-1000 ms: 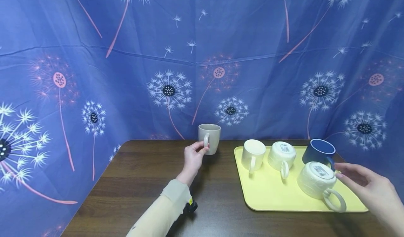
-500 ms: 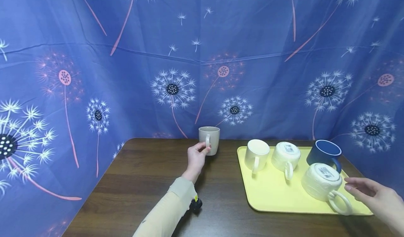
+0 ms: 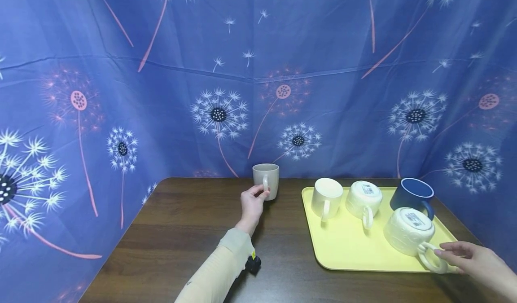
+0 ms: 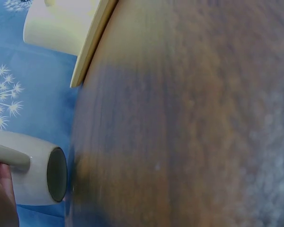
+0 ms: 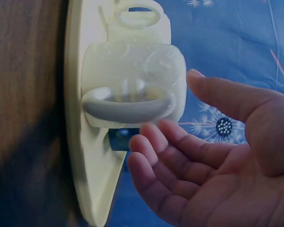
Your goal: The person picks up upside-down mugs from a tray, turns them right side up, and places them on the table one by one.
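Observation:
My left hand (image 3: 252, 203) pinches the handle of a grey mug (image 3: 271, 175) at the table's far edge. In the left wrist view the dark underside of that grey mug (image 4: 57, 175) shows. On the right, my right hand (image 3: 476, 260) is beside the handle of an embossed white mug (image 3: 404, 235), which lies bottom up on a yellow tray (image 3: 347, 253). The right wrist view has the loosely bent fingers (image 5: 154, 139) just short of the white mug's handle (image 5: 132, 112), the thumb apart from them. A navy blue mug (image 3: 408, 197) stands behind the embossed one.
Two more mugs share the tray: a plain white mug (image 3: 326, 199) at its left and a bottom-up white mug (image 3: 363, 199) with a label. The wooden table (image 3: 173, 235) spreads to the left. A blue dandelion-print curtain (image 3: 161, 92) hangs behind. A small black device (image 3: 253, 264) is under the left wrist.
My right hand has left the blue mug's handle and moved down towards the embossed white mug's handle. The grey mug, still held by my left hand, has come down slightly.

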A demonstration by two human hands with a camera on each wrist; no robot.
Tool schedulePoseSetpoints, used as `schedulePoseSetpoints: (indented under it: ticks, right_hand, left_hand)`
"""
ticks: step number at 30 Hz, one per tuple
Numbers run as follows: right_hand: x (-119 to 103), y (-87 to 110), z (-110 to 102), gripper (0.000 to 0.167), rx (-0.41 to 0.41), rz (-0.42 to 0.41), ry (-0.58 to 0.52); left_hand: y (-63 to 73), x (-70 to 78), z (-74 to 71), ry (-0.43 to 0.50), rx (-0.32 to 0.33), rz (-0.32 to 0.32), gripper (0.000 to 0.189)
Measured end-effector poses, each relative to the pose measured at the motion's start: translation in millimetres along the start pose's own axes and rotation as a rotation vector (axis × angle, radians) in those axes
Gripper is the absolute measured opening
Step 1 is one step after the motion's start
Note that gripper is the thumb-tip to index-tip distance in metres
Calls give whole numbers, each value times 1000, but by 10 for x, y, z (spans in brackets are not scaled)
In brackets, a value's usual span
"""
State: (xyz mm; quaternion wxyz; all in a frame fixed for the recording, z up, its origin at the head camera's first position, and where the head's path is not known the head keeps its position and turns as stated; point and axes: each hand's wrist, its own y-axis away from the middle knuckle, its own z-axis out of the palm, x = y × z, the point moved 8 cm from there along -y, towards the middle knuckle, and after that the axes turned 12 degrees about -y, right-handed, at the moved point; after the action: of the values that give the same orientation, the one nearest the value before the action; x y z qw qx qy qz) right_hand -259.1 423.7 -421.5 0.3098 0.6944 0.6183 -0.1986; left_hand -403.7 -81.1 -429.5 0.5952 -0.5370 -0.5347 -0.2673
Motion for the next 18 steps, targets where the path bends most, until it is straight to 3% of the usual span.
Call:
schedulePoseSetpoints:
  ticks: [6, 13, 18]
  right_hand:
    - [105, -37, 123, 69, -93, 24, -25]
    - [157, -34, 169, 62, -98, 18, -108]
    - [164, -22, 176, 57, -99, -41, -182]
  left_hand:
    - [21, -30, 7, -21, 0, 21, 14]
    - [49, 11, 17, -127, -31, 61, 12]
    - [65, 50, 14, -170, -55, 58, 12]
